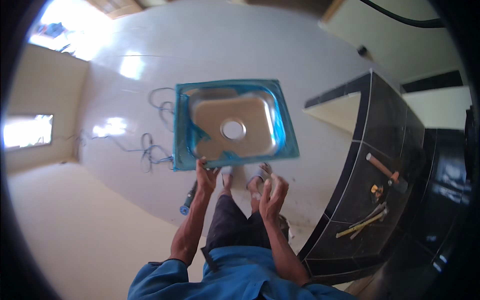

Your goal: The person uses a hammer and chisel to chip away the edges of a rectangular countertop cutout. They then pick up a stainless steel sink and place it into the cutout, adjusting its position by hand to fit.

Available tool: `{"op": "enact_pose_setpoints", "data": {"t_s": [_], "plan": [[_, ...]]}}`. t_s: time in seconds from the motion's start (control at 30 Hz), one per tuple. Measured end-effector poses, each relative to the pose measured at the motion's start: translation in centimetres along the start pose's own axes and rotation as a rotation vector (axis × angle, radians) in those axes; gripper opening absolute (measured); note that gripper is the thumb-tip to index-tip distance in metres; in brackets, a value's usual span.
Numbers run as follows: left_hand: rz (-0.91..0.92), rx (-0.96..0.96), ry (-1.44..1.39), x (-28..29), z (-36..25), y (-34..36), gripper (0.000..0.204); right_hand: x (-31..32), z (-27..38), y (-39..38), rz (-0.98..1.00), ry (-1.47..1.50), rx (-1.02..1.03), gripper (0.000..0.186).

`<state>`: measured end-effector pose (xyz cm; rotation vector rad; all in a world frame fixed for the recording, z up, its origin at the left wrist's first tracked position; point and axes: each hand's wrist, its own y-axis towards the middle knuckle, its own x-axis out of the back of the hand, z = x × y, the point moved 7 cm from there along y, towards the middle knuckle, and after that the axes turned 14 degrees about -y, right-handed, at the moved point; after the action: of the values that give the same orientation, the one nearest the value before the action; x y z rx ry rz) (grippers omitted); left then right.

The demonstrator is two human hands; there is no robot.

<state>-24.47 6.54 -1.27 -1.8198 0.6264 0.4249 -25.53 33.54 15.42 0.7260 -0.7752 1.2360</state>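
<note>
Daylight blown out at the opening (75, 25), up and left of your sink (232, 110); white glare on the floor (150, 45), left of the sink. Right of it, your black-tiled table (355, 185) reads dimmer. Your right hand (274, 196) slightly soft. Fisheye bends straight edges; corners black.

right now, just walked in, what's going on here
A person holds a stainless steel sink basin, blue film around its rim, by the near edge with the left hand. The right hand appears clear of it, fingers curled; whether it grips anything is hard to tell. A hammer lies on the black-tiled counter to the right.
</note>
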Motion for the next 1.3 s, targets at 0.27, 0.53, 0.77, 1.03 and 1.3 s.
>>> {"op": "enact_pose_setpoints", "data": {"t_s": [0.27, 0.53, 0.77, 1.03, 1.3], "plan": [[-0.01, 0.05, 0.051, 3.0, 14.9, 25.5, 0.044, -7.6, -18.0, -11.5, 0.311, -0.106, -0.518, 0.035], [-0.034, 0.087, 0.122, 9.5, 21.8, 38.8, 0.04, -8.2, -22.7, -17.4, 0.474, -0.196, -0.925, 0.034], [-0.037, 0.068, 0.11, 16.6, 22.9, 44.8, 0.033, -8.3, -22.3, -17.6, 0.503, -0.155, -0.939, 0.031], [-0.396, 0.238, -0.102, 13.9, 22.9, 40.5, 0.082, -0.9, -14.5, -12.9, 0.499, 0.079, -0.789, 0.03], [0.041, 0.199, 0.447, -10.7, 22.2, 18.1, 0.055, 17.9, -5.0, -10.5, 0.059, -0.244, -0.442, 0.012]]}}
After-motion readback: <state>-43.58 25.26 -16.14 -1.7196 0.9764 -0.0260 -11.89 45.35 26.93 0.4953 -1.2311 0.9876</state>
